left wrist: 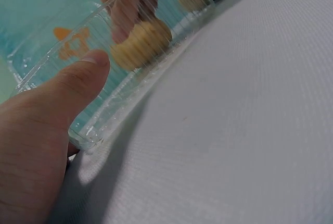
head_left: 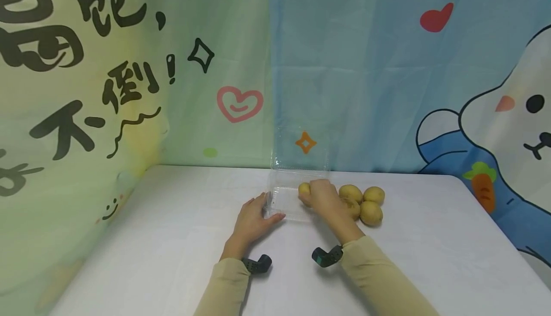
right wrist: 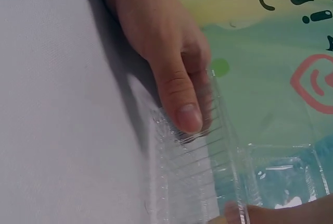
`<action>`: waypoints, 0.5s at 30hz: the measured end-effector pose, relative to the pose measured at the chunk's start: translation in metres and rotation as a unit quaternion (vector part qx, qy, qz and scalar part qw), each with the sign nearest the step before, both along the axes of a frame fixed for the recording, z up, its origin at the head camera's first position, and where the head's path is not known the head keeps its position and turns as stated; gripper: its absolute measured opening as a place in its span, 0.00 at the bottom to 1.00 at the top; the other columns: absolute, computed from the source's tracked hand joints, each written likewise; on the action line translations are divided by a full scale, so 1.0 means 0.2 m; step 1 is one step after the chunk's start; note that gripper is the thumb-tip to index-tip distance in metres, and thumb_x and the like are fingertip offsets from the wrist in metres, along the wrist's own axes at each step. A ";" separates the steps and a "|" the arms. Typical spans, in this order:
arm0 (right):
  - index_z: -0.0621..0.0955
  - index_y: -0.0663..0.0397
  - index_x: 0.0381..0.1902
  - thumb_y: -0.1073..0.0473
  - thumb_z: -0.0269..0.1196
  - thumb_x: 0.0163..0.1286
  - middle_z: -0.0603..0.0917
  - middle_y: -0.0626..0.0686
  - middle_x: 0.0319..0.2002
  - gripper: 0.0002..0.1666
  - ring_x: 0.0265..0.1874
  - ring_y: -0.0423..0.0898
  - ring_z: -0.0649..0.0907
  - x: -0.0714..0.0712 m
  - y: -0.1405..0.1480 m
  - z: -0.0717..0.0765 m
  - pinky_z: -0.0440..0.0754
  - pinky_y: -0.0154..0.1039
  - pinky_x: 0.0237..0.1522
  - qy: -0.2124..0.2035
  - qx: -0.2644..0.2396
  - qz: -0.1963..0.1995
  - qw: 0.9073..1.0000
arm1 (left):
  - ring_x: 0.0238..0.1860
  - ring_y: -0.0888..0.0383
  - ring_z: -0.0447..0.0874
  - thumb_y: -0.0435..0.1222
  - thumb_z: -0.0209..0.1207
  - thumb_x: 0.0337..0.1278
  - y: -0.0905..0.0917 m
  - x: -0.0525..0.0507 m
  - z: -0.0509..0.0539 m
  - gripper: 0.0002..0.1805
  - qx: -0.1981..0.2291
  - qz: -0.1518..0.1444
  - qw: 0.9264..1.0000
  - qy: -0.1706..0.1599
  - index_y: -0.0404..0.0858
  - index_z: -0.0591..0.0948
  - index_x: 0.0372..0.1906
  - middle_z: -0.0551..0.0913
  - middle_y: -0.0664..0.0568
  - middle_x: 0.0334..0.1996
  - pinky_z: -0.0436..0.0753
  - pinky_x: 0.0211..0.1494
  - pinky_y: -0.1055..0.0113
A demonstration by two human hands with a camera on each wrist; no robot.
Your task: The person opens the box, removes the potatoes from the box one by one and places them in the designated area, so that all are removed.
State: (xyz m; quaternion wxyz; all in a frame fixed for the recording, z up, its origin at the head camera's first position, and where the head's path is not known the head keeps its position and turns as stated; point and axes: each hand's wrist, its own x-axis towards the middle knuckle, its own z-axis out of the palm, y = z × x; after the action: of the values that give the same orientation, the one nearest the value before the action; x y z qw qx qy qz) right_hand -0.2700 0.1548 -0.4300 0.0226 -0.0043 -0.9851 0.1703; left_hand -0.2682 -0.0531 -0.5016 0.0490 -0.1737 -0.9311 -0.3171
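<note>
A clear plastic box (head_left: 281,202) stands on the white table, its hinged lid (head_left: 286,156) raised at the back. My left hand (head_left: 252,220) grips the near left corner of the box, the thumb (left wrist: 78,86) lying on the outside of the near wall. My right hand (head_left: 325,200) reaches into the box and holds a yellow-brown potato (left wrist: 141,45) low down inside it, fingers from above. In the right wrist view, the fingers of the right hand show only at the bottom edge. Several loose potatoes (head_left: 371,213) lie right of the box, one partly hidden by the right wrist.
The white table (head_left: 172,239) reaches back to a printed cloth backdrop (head_left: 366,91), and the raised lid stands close to it. A dark wrist camera (head_left: 258,264) sits on the left wrist, another camera (head_left: 327,256) on the right.
</note>
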 end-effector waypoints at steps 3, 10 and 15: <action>0.78 0.56 0.22 0.49 0.68 0.58 0.76 0.52 0.21 0.17 0.22 0.47 0.74 -0.01 -0.02 -0.02 0.71 0.39 0.22 0.009 0.017 -0.002 1.000 | 0.65 0.42 0.70 0.63 0.59 0.50 0.00 0.00 0.00 0.46 -0.003 -0.001 1.000 -0.005 0.36 0.68 0.68 0.72 0.42 0.65 0.68 0.69 0.51; 0.81 0.59 0.31 0.54 0.69 0.57 0.78 0.52 0.22 0.14 0.23 0.48 0.75 -0.01 -0.03 -0.03 0.71 0.39 0.23 0.029 0.007 -0.003 1.000 | 0.64 0.41 0.70 0.62 0.60 0.50 0.00 0.00 0.01 0.45 0.001 -0.003 1.000 -0.002 0.36 0.68 0.67 0.72 0.42 0.65 0.68 0.69 0.50; 0.81 0.59 0.49 0.55 0.68 0.59 0.84 0.57 0.35 0.22 0.32 0.51 0.81 0.00 -0.05 -0.02 0.79 0.44 0.32 0.025 0.003 0.008 1.000 | 0.65 0.42 0.70 0.62 0.59 0.51 0.00 0.00 0.00 0.46 -0.010 -0.003 1.000 0.003 0.36 0.68 0.67 0.72 0.42 0.65 0.68 0.70 0.51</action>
State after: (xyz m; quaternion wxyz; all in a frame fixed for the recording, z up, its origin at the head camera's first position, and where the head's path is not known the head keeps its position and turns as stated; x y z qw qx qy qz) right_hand -0.2709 0.1451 -0.4345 0.0454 0.0083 -0.9848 0.1675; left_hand -0.2690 -0.0539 -0.5015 0.0486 -0.1780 -0.9336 -0.3071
